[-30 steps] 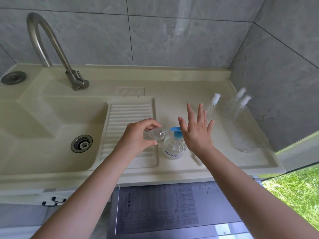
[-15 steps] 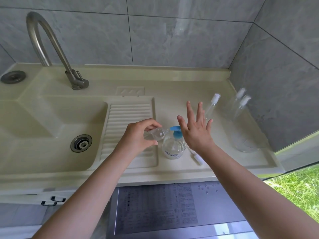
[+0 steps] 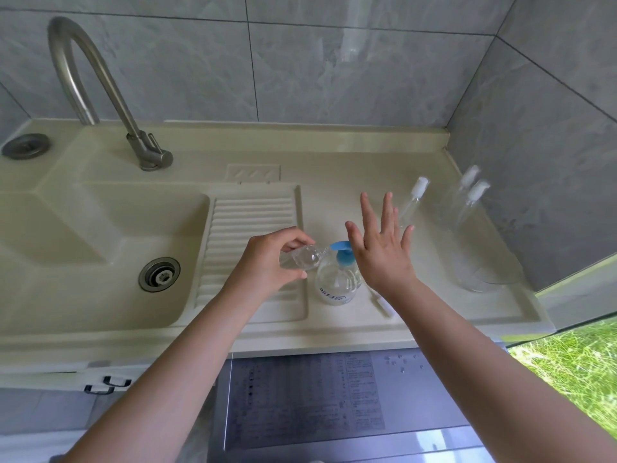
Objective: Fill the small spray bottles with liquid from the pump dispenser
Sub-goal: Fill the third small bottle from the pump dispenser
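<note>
Barely anything's changing since before: left hand (image 3: 267, 264) is still pinching the small spray bottle (image 3: 305, 258) sideways at the pump dispenser (image 3: 338, 279). Right hand (image 3: 380, 248) is hovering just right of the pump, fingers (image 3: 367, 212) spread apart.

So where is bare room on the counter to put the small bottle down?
Bare counter lies behind the ribbed board, up to the back ledge. The strip between the standing spray bottle and the glass container also looks free. It is crowded around the pump dispenser, with a spray cap beside it.
</note>
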`<state>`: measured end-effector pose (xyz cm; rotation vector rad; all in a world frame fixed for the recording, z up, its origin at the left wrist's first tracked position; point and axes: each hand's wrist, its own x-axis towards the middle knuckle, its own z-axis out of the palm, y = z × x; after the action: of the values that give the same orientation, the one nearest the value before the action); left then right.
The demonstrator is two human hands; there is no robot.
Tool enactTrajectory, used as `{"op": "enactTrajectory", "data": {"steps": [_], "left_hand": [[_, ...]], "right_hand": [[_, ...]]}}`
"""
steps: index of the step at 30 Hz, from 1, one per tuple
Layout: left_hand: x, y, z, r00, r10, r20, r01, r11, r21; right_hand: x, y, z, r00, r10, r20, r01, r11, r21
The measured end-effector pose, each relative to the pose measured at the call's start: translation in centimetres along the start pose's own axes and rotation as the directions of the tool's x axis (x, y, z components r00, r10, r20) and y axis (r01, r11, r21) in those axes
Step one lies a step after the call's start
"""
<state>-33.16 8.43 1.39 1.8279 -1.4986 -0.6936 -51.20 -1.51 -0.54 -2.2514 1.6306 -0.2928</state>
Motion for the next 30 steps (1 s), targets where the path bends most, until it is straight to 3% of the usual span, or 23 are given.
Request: {"op": "enactTrajectory", "data": {"steps": [3, 9, 13, 18, 25, 30], "left_hand": [[0.0, 0.0, 0.1, 1.000, -0.001, -0.005, 0.001, 1.000, -0.004], [-0.2, -0.3, 0.0, 1.000, -0.002, -0.012, 0.002, 1.000, -0.012], [-0.2, -0.4, 0.2, 1.000, -0.002, -0.014, 0.002, 1.000, -0.013], [-0.2, -0.3, 0.2, 1.000, 0.000, -0.018, -0.001, 1.000, -0.020], [-0.3, 0.0, 0.0, 1.000, 0.010, -0.014, -0.010, 1.000, -0.020], [-0.2, 0.2, 0.0, 1.000, 0.019, -0.007, -0.019, 1.000, -0.017]], "right_hand": [[0.0, 0.0, 0.6, 1.000, 0.004, 0.026, -0.003, 0.999, -0.042], [0.3, 0.2, 0.2, 1.000, 0.017, -0.007, -0.016, 0.998, 0.064], [0.5, 0.8, 0.6, 0.999, -0.032, 0.043, 0.036, 0.994, -0.102], [0.3, 0.4, 0.9, 1.000, -0.015, 0.014, 0.016, 0.995, -0.103], [0.4, 0.1, 0.0, 0.999, 0.037, -0.030, -0.035, 0.996, 0.082], [0.1, -0.2, 0.4, 0.999, -0.007, -0.042, 0.005, 0.999, -0.038]]}}
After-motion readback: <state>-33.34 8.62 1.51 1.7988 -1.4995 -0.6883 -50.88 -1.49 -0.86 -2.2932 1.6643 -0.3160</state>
